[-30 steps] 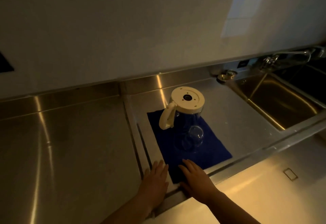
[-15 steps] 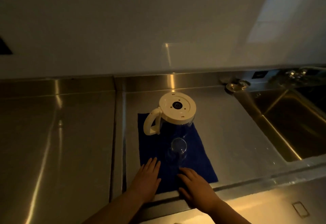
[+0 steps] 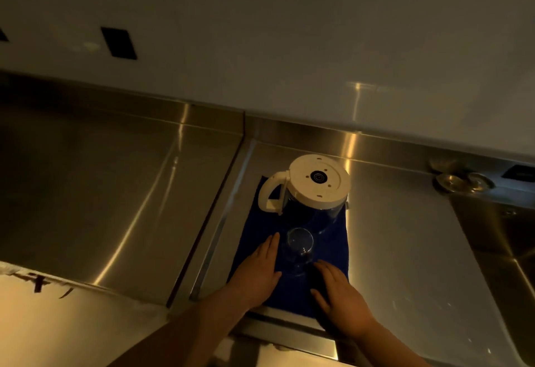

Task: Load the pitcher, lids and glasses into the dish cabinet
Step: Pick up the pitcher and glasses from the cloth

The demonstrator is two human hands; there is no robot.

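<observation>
Dim steel counter [image 3: 121, 193], blue cloth [image 3: 330, 239] mid-frame, sink [image 3: 498, 236] right. One pitcher [image 3: 315, 190], one glass [image 3: 299, 246]. Your left hand [image 3: 257, 275] and right hand [image 3: 343, 300] lie flat, fingers spread, holding nothing.

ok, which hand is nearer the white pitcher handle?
Left. The left hand lies flat on the blue cloth below the white plastic pitcher handle, left of the clear glass. The right hand rests lower, right of the glass, farther away.
</observation>
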